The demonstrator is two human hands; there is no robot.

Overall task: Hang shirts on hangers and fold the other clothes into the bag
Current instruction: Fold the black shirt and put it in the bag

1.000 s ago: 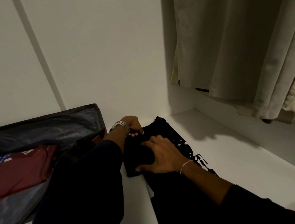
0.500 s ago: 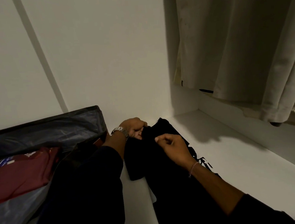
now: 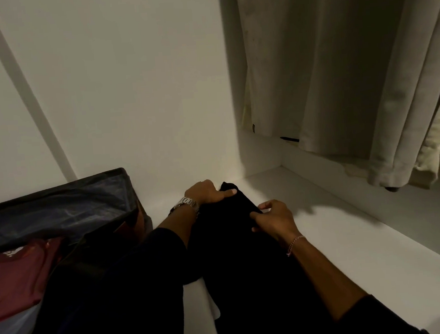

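Observation:
A black garment (image 3: 236, 250) lies lengthwise on the white shelf (image 3: 357, 251), running from the back wall towards me. My left hand (image 3: 207, 192), with a metal watch at the wrist, grips its far left edge with the thumb on top. My right hand (image 3: 274, 216) pinches the garment's right edge a little nearer to me. An open dark bag (image 3: 58, 203) stands at the left. A folded maroon garment (image 3: 17, 277) lies inside it.
Pale shirts (image 3: 338, 73) hang at the upper right, their hems just above the shelf's back ledge. White walls close the space behind and to the left. My dark sleeves cover the lower middle of the view.
My right hand lifted off the flat garment, pinched the cloth, and carried it across to the right edge. The white print on the garment is now hidden. My left hand stayed at the far end.

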